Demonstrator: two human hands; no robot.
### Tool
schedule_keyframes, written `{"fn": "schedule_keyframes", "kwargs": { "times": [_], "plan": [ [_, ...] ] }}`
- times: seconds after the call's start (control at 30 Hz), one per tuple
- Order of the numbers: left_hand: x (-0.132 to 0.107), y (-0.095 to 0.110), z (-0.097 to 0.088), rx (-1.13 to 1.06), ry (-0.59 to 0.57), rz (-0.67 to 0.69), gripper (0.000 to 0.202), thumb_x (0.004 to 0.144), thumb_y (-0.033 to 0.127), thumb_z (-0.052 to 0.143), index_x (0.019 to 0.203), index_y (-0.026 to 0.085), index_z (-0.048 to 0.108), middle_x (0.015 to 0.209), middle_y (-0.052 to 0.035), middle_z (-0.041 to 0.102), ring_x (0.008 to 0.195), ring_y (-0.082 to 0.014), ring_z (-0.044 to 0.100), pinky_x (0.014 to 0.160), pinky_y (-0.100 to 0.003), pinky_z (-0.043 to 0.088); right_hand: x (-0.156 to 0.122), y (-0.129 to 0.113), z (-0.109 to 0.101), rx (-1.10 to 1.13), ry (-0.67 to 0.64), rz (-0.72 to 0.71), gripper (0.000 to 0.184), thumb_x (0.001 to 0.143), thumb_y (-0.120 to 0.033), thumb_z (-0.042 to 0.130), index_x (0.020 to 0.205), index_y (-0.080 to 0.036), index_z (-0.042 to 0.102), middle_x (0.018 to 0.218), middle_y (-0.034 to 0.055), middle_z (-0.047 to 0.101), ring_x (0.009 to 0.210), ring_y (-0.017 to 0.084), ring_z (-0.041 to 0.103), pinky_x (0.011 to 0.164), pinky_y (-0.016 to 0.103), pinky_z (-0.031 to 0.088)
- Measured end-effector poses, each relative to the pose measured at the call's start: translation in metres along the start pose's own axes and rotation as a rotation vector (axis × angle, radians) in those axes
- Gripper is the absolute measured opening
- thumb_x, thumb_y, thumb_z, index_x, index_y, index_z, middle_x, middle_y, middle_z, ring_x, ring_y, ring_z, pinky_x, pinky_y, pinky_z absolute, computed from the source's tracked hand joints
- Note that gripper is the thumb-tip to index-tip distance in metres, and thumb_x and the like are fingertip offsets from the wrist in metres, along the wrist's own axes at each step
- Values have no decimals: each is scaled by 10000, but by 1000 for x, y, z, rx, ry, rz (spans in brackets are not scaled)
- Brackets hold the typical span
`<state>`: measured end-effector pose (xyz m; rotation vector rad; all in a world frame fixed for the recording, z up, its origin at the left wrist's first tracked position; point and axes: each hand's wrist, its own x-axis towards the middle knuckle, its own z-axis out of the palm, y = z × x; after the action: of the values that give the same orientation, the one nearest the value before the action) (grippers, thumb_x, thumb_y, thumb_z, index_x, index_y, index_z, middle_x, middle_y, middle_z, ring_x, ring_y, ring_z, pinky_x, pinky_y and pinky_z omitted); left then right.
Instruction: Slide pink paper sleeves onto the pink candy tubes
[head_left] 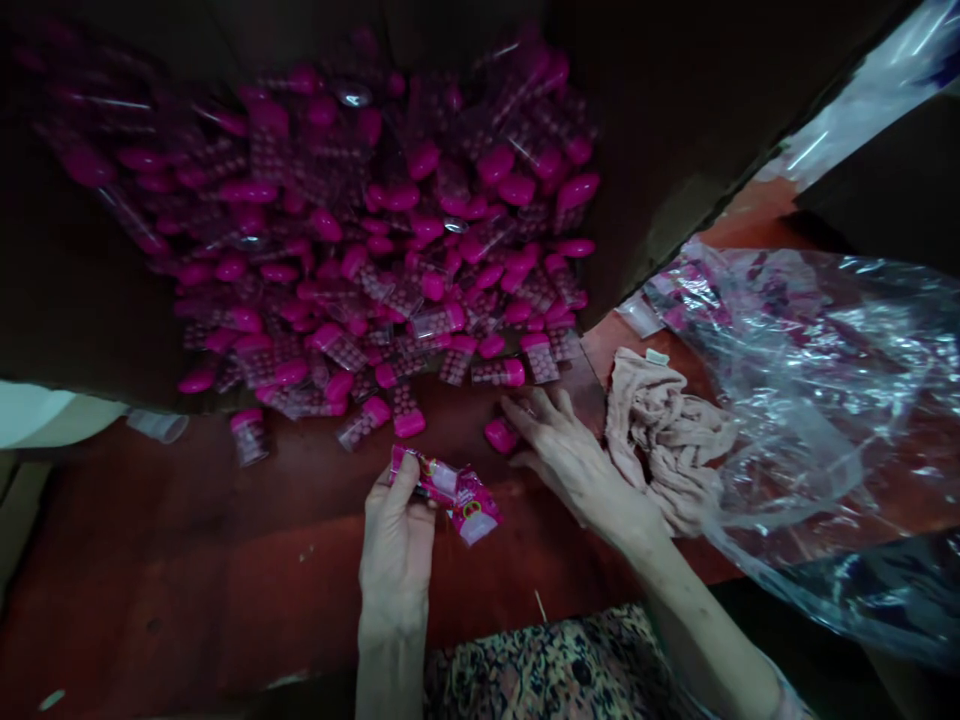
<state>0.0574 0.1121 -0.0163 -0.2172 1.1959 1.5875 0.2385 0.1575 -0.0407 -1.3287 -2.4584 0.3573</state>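
Note:
A large heap of clear plastic tubes with bright pink caps [360, 240] fills the upper middle of the view, and pink pellets show through the tubes. My left hand [397, 530] is shut on a small pink foil packet [474, 508], which has a second pink strip bunched against it [424, 475]. My right hand [574, 465] lies spread, palm down, on the red tabletop [225, 510]. Its fingertips reach the heap's lower edge, close to a loose pink-capped tube [501, 435]. Its heel sits next to a crumpled beige cloth [664, 440].
A crinkled clear plastic bag [814, 400] holding pink items lies at the right of the table. Dark cardboard walls [652, 130] rise around the heap. A clear cup [157, 425] lies on its side at the left. Patterned clothing [562, 665] shows at the bottom edge.

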Motion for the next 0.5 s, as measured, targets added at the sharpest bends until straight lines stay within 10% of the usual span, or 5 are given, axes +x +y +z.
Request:
{"fn": "schedule_keyframes", "kwargs": {
  "times": [0.27, 0.5],
  "plan": [
    [-2, -2, 5, -55, 4, -18, 126, 634, 96, 740, 622, 148, 626, 559, 24, 663, 506, -89, 617, 522, -170, 491, 4, -1, -12, 91, 67, 64, 228, 860, -172, 459, 1081, -141, 509, 1091, 157, 581, 1066, 304, 511, 870, 460, 433],
    [-2, -4, 9, -72, -77, -48, 69, 762, 183, 652, 711, 139, 640, 600, -7, 670, 480, -82, 578, 512, -185, 472, -3, -54, -21, 684, 141, 546, 284, 733, -386, 670, 831, -199, 481, 693, -11, 587, 587, 143, 559, 535, 254, 442]
  ]
}}
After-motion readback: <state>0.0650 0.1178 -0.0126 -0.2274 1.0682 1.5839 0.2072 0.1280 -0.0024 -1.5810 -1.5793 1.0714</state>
